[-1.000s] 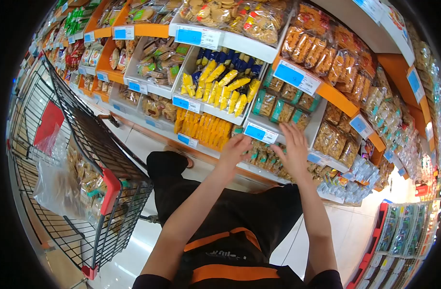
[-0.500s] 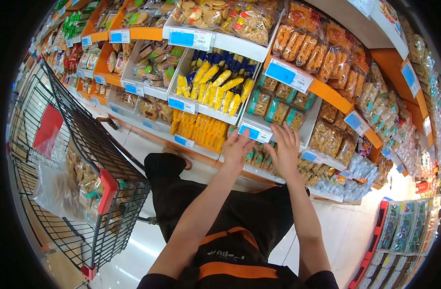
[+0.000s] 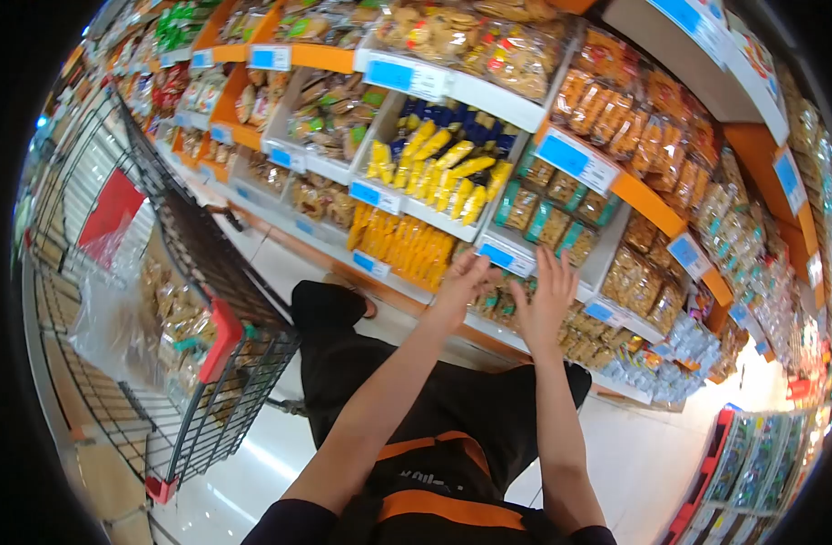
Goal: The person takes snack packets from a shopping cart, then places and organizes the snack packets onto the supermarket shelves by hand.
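Note:
My left hand (image 3: 463, 285) is at the left end of a blue-and-white price label (image 3: 507, 258) on a white shelf tray's front edge. Its fingers are curled together, and anything between them is hidden. At the label's right end is my right hand (image 3: 546, 298), fingers apart and tips by the tray edge, holding nothing visible. Behind the label, clear packs with teal bands (image 3: 550, 227) fill the tray. Yellow-wrapped snacks (image 3: 438, 177) occupy the tray to the left. Below them stand orange-yellow packs (image 3: 399, 243), beside my left hand.
A wire shopping cart (image 3: 218, 341) with a red handle part stands at left, carrying plastic bags (image 3: 116, 318) and snack packs. Orange-fronted shelves (image 3: 650, 202) of bagged snacks curve to the right. A red-edged rack (image 3: 706, 481) of packaged goods stands at lower right.
The view has shifted, moving the shelves right and slightly down in it. My left fingers have drawn a little left off the label and curled more. My right hand stays near its right end.

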Demonstrator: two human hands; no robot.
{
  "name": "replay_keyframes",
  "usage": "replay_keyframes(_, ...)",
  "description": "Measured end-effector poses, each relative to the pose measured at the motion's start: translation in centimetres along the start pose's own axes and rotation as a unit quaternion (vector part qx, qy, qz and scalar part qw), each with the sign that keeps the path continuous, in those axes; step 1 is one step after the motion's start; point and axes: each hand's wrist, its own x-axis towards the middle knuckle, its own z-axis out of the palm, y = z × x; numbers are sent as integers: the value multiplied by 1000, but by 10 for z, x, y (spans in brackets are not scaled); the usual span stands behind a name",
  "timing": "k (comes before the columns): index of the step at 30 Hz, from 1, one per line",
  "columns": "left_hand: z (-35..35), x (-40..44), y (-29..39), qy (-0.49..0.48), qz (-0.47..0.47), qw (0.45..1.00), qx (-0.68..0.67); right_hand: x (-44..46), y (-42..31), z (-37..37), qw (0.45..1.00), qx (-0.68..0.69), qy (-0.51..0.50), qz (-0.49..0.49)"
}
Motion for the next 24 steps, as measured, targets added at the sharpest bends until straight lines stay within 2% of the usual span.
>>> replay_keyframes(5, -12, -82, 17, 44, -48, 997, 43, 6, 7, 27, 998, -7, 37, 45)
replay_keyframes(9, -40, -153, 29, 85, -70, 991, 81, 11, -21, 27, 988, -50, 137, 43)
replay_keyframes(11, -50, -183, 44, 119, -19, 985, 124, 8, -38, 33, 983, 51, 177, 19)
replay_keyframes(13, -40, -219, 81, 146, 87, 961, 219, -8, -56, 50, 972, 148, 178, -30)
replay_keyframes(15, -19, -259, 135, 173, 179, 905, 344, -19, -77, 67, 962, 256, 60, -69)
replay_keyframes(16, -11, -280, 162, 200, 232, 867, 393, -17, -94, 78, 939, 343, -10, 9)
replay_keyframes(18, -16, -322, 203, 259, 331, 758, 499, 0, -117, 121, 847, 498, -119, 141)
replay_keyframes(19, -16, -337, 228, 259, 388, 650, 600, 11, -125, 146, 785, 568, -155, 193)
replay_keyframes(21, -30, -363, 264, 290, 369, 626, 623, 42, -155, 154, 644, 681, -164, 308)
replay_keyframes(23, -63, -377, 294, 296, 294, 616, 668, 64, -173, 164, 663, 680, -118, 292)
replay_keyframes(24, -94, -385, 308, 278, 256, 629, 679, 71, -176, 172, 610, 708, -141, 326)
